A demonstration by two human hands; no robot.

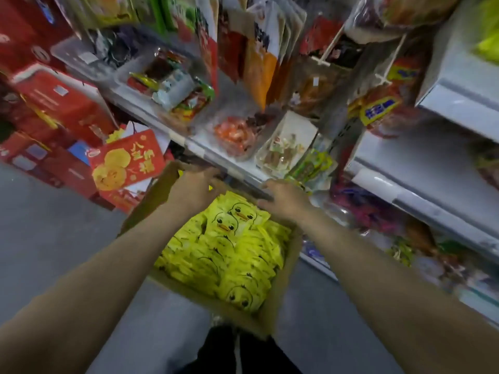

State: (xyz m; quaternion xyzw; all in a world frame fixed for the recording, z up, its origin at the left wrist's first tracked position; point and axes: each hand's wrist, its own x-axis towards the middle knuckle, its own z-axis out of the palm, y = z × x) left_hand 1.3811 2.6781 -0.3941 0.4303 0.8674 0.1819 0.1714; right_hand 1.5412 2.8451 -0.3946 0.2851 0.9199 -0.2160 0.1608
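Note:
An open cardboard box (280, 287) full of yellow packets printed with duck faces (229, 255) sits below me, against my legs. My left hand (195, 188) is at the box's far left corner, fingers curled over the flap there. My right hand (286, 201) reaches over the far right of the box, fingers spread and bent above the topmost duck packets, close under the shelf's front edge. The frame is blurred, so contact with the packets is unclear.
A white shop shelf (232, 160) runs diagonally just beyond the hands, holding clear tubs and snack bags (237, 136). More bags hang above on hooks (270, 49). Red gift boxes (127, 160) are stacked at the left. Grey floor (54, 225) lies left.

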